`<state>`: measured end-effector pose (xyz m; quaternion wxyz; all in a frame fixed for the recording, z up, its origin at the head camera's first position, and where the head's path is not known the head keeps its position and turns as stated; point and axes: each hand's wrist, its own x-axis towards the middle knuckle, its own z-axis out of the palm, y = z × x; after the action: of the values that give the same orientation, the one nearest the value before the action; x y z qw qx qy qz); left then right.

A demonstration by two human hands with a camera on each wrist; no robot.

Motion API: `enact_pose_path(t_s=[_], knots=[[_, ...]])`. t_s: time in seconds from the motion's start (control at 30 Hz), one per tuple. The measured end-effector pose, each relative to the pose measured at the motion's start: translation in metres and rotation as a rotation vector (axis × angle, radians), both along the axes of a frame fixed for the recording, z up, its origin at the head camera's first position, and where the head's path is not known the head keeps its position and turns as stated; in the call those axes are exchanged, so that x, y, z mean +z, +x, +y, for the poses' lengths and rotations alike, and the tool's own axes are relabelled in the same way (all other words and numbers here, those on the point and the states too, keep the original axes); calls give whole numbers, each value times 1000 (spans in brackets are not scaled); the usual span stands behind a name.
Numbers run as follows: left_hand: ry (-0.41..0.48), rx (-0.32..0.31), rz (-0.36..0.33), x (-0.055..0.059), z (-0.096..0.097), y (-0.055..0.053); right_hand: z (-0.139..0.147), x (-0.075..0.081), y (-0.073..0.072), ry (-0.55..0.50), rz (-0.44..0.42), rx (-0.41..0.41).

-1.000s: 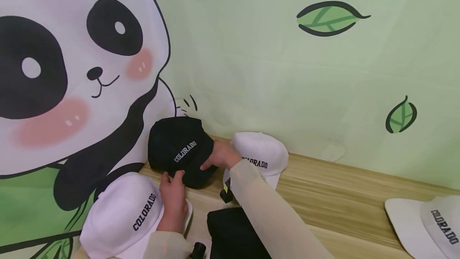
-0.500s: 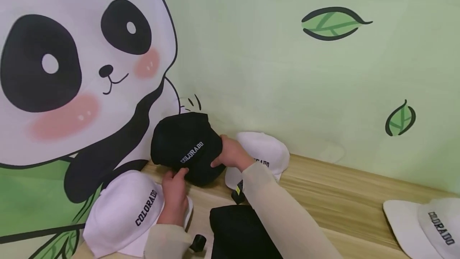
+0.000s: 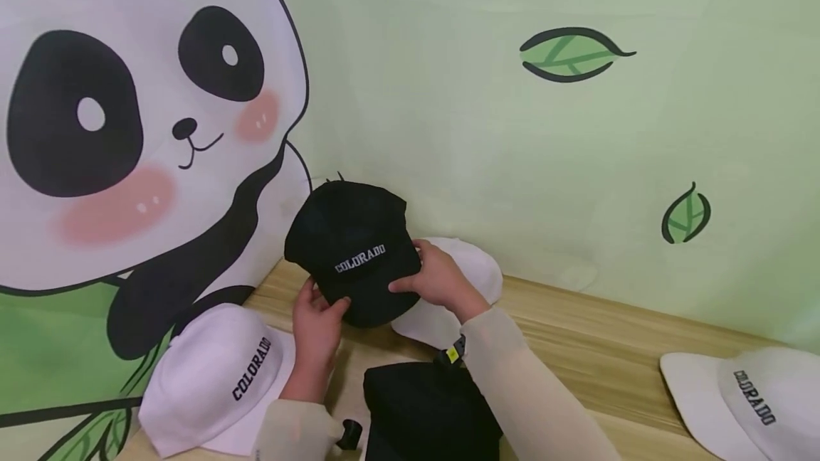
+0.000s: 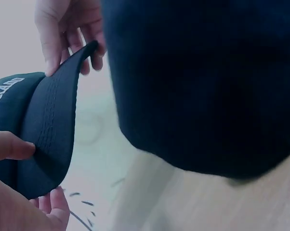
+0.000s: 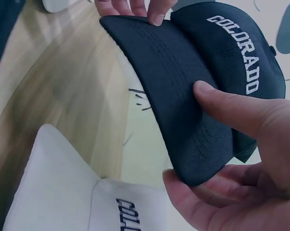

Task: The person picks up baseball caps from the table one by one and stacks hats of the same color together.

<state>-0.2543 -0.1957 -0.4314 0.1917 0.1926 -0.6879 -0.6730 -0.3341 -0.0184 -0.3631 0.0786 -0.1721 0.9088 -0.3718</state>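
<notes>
Both hands hold a black baseball cap [image 3: 346,223] with white COLORADO lettering, its brim toward the person. My left hand [image 3: 318,326] grips the brim's left side, thumb on top and fingers beneath. On the opposite side, my right hand [image 3: 442,277] pinches the brim the same way, as the right wrist view shows with the thumb [image 5: 231,103] lying across the stitching. The cap is tilted, with its crown up against the backdrop in the head view. Just behind the right hand, a white cap [image 3: 477,269] rests on the wooden surface, partly covered.
Another white COLORADO cap [image 3: 214,375] sits at front left by the left forearm. A second black cap [image 3: 429,407] lies at front middle, partly under the right sleeve. One more white cap [image 3: 756,397] is at far right. A panda-print backdrop [image 3: 448,126] stands behind the wooden table [image 3: 576,347].
Both hands have lifted the black cap slightly up and to the right, away from the corner. Its lettering has turned closer to level. The head view has shifted a little.
</notes>
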Motion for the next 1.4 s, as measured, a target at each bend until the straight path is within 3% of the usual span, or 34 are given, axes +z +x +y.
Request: enact_pose_path(t_s=[0.27,0.6,0.87,1.1,1.27,1.4], knots=[[-147,-93,34,10,4,3,23,-3,14,-6,-12,-54],[-268,-226,-37,29,3,14,42,-3,35,-93,69,-79],[-362,-276,-62,40,9,34,58,2,64,-118,81,-86],[-352,-355,-92,48,12,50,68,1,93,-178,78,-145],[-362,-402,-109,49,14,60,77,-2,112,-217,17,-206],[-385,-443,-147,44,16,68,86,-9,126,-225,-48,-203]])
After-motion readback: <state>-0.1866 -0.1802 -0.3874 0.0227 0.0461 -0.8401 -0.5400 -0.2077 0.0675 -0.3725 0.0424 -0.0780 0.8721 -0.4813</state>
